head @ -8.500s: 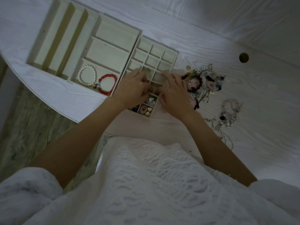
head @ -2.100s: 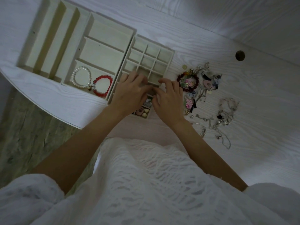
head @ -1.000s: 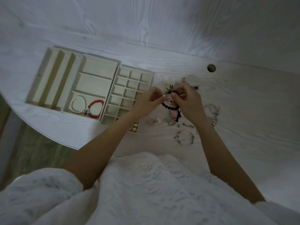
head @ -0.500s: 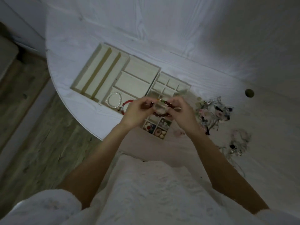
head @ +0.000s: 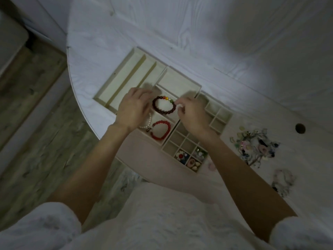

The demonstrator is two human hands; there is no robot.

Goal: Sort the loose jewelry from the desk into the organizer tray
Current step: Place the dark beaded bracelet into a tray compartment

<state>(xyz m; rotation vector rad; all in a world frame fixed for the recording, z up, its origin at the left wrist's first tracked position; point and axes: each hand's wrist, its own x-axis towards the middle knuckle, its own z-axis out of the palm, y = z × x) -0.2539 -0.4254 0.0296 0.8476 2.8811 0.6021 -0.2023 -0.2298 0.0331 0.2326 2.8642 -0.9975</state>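
Change: I had carried the dark beaded bracelet (head: pixel 164 105) from the bench pile (head: pixel 254 147) into the tray's middle compartment (head: pixel 187 88)
Grip: left hand (head: pixel 133 109) loosely open beside it; right hand (head: pixel 191 114) fingertips still pinched its edge
Meaning: third bracelet sorted, pile remained

Both bare forearms were extended forward and slightly inward from short white sleeves, the wrists held nearly straight. The left hand (head: pixel 132 110) was turned palm down, its back toward the camera, with the fingers (head: pixel 142 92) bent and loosely spread. The right hand (head: pixel 191 112) was held just beside it, apart from it, with the fingers curled inward and the thumb and forefinger tips brought close together at its left edge
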